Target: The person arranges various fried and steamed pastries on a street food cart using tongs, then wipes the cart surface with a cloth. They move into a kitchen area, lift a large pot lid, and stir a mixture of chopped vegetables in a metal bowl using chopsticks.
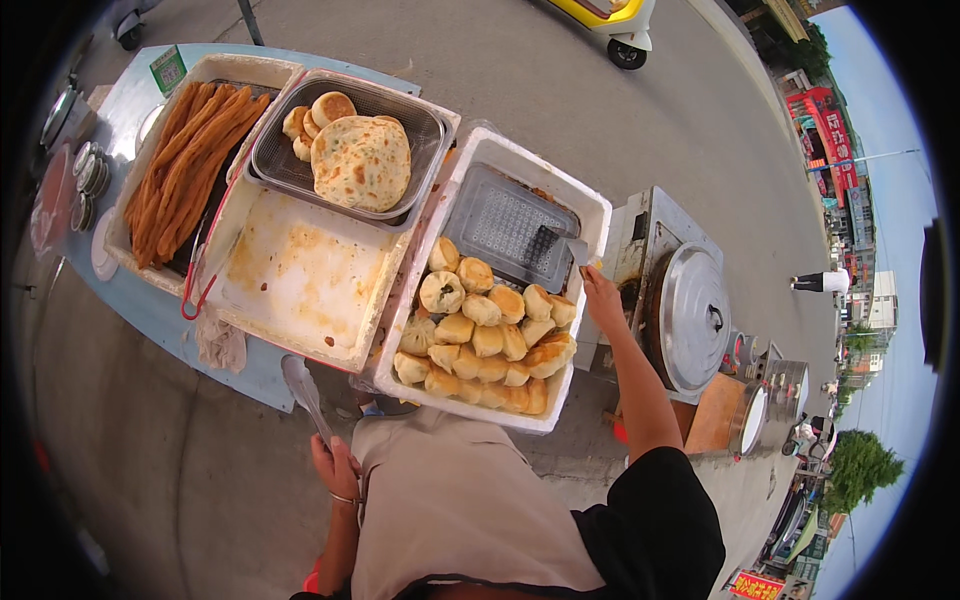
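My left hand (pixel 336 467) is closed round a pair of metal tongs (pixel 305 390) near my apron, their rounded end pointing up beside the table edge. Reaching over a white foam box (pixel 598 215), my right hand (pixel 602 300) grips a spatula (pixel 578 250) with a flat metal blade. That blade is over a clear perforated plastic tray (pixel 490 215) in the far part of the box. Golden-topped buns (pixel 487 341) fill the near part in rows, just left of my right hand. One pale bun (pixel 442 292) shows a dark filling.
Left stands another foam box (pixel 300 275) with a metal basket (pixel 262 150) of flatbreads (pixel 361 163), beside fried dough sticks (pixel 190 170). A blue table (pixel 240 375) bears them. Right are a stove (pixel 640 225) and a lidded pot (pixel 694 318). A yellow vehicle (pixel 605 15) is beyond.
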